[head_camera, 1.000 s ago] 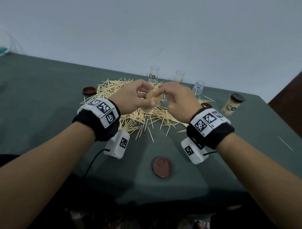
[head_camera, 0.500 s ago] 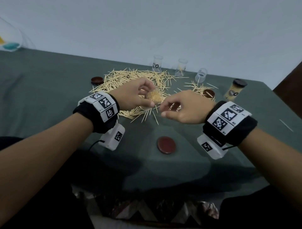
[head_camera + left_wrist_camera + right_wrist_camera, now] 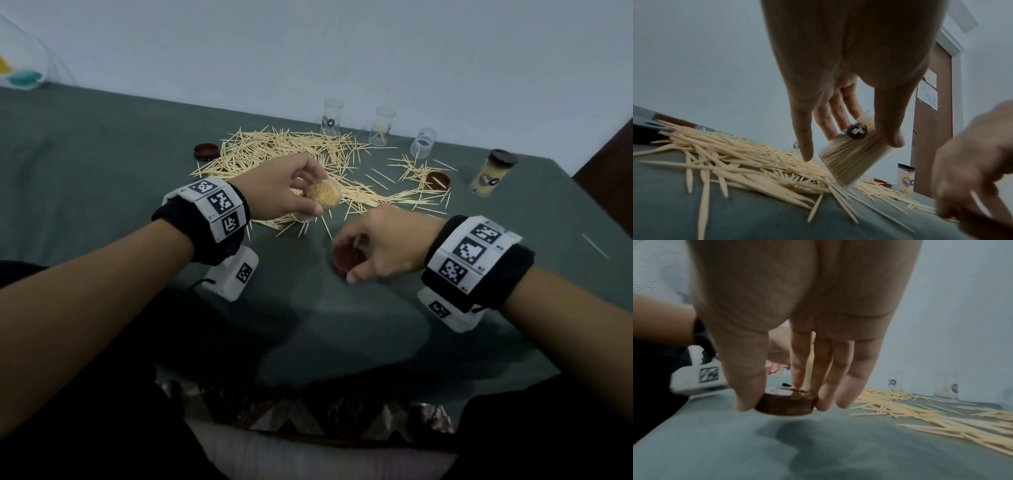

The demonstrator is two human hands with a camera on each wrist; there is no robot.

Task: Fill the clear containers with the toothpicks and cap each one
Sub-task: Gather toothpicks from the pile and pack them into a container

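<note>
The right hand point(image 3: 387, 245) has dropped from beside the filled container down to the brown cap point(image 3: 786, 404) lying toward the near edge of the table point(image 3: 102, 144), and its thumb and fingers point(image 3: 824, 382) are now pinching that cap by its rim. The left hand point(image 3: 281, 192) is gripping the filled container point(image 3: 854, 155) between thumb and fingers, holding it tilted over the near side of the toothpick pile point(image 3: 291, 154), its open mouth packed with toothpicks. Three clear containers point(image 3: 382, 125) are standing along the far edge. A capped container point(image 3: 493, 171) is sitting toward the far right corner. Two more brown caps point(image 3: 206, 150) are lying at either end of the pile.
</note>
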